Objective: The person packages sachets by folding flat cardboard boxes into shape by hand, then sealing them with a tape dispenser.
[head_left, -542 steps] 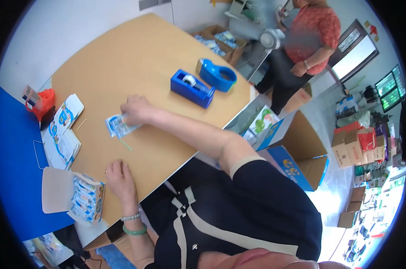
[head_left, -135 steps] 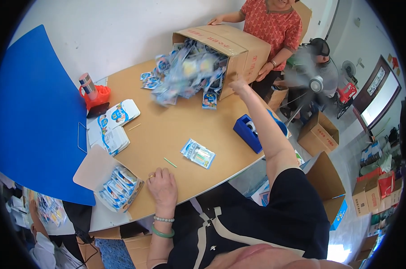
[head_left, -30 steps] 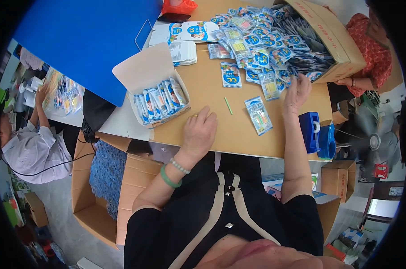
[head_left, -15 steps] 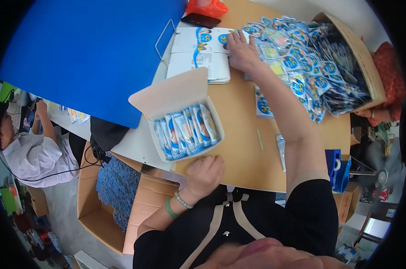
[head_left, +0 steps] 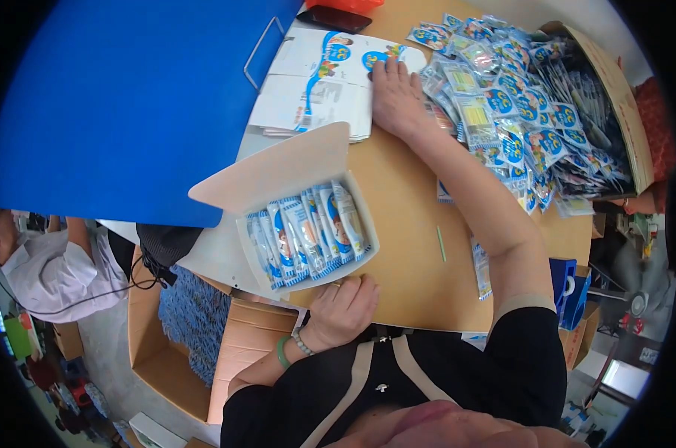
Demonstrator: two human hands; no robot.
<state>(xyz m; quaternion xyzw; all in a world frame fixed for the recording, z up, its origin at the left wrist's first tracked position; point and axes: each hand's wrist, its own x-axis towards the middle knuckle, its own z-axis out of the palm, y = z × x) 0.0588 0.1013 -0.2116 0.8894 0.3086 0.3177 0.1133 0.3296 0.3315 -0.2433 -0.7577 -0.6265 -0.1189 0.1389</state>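
Note:
My right hand point(head_left: 399, 101) lies with fingers stretched out on the right end of a stack of flat folded cartons point(head_left: 293, 97), white with blue print. My left hand point(head_left: 342, 312) rests at the near table edge, its fingers curled in and nothing seen in them. Just beyond it stands an open white box point(head_left: 362, 257) with its lid flap raised. A row of blue-and-white sachets point(head_left: 301, 231) stands packed upright inside. To the right of my right hand spreads a heap of small clear packets point(head_left: 495, 104) with blue labels.
A big cardboard box point(head_left: 614, 104) on its side holds more packets. A thin green stick point(head_left: 441, 243) and a single sachet point(head_left: 480, 269) lie on the table point(head_left: 405, 291). A blue panel point(head_left: 121, 104) rises at left; below sits an open carton point(head_left: 148, 328) of blue items. A person point(head_left: 62, 261) works far left.
The view has shifted a little. My right hand still lies on the carton stack, its fingers now flatter on it. My left hand stays by the table edge.

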